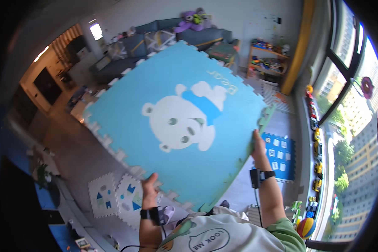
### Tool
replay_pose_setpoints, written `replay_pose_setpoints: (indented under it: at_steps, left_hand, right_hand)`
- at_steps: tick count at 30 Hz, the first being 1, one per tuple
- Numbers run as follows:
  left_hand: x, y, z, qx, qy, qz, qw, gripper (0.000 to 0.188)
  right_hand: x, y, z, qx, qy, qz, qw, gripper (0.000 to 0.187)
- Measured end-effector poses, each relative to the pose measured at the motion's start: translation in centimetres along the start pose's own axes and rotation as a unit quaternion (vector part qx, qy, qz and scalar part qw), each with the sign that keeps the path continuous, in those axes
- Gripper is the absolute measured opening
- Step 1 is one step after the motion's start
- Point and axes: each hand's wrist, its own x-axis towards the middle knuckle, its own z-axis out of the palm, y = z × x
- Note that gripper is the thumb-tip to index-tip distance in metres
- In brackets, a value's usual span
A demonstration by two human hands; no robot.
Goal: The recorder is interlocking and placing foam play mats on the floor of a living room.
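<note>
A large light-blue foam floor mat (126,105) with jigsaw edges and a white bear figure is held up in front of me, tilted. My left hand (150,188) grips its near-left edge, thumb on the top face and the other fingers hidden underneath. At the right edge, my right hand (258,145) holds the mat the same way, its fingers mostly out of sight behind it. A strip of green jigsaw edging (266,117) shows along the right side, beside that hand. Both wrists wear black straps with small devices.
Smaller white mats (101,195) with blue shapes lie on the floor at the lower left. A blue numbered mat (279,157) lies right. Toy vehicles (317,147) line the windowsill near a ball (306,228). Behind are a grey sofa (134,44) and a toy shelf (268,59).
</note>
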Motion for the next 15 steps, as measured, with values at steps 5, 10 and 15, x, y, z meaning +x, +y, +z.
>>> replay_pose_setpoints:
  at_steps: [5,10,15]
  left_hand:
    - [-1.6,0.1,0.3,-0.081,-0.062,0.184,0.978,0.06]
    - [-0.8,-0.8,-1.8,-0.077,-0.062,0.131,0.987,0.059]
    - [-1.5,-0.5,-1.2,-0.079,-0.046,0.14,0.986,0.061]
  right_hand:
    - [-2.6,-0.1,2.1,0.14,0.021,-0.068,0.988,0.045]
    - [-2.9,-0.6,2.4,0.133,0.031,-0.103,0.985,0.041]
    - [-2.7,-0.5,2.1,0.23,0.074,-0.103,0.965,0.042]
